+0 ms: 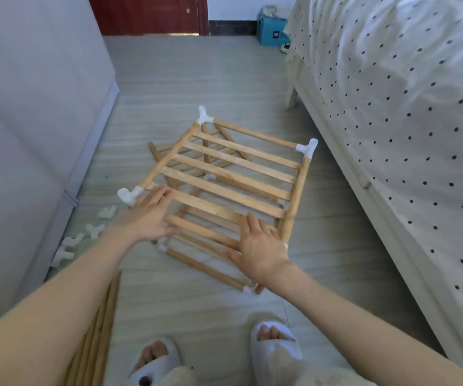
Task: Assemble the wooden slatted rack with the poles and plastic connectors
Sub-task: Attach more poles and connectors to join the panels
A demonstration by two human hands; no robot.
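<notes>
Fingers: left hand [149,217] and right hand [258,246] both straight, flat on the slatted rack [230,174], gripping nothing.
Rack: on the floor beside the bed [392,107].
Handling: likely light, stiff; push-fit connectors [307,147] may slip, so lift by the side poles [297,193].

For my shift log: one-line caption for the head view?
Both hands, left and right, rest open on the slatted rack on the floor, spare connectors lying alongside.

Head camera looks steeply down — close over the floor [197,79] — facing forward
</notes>
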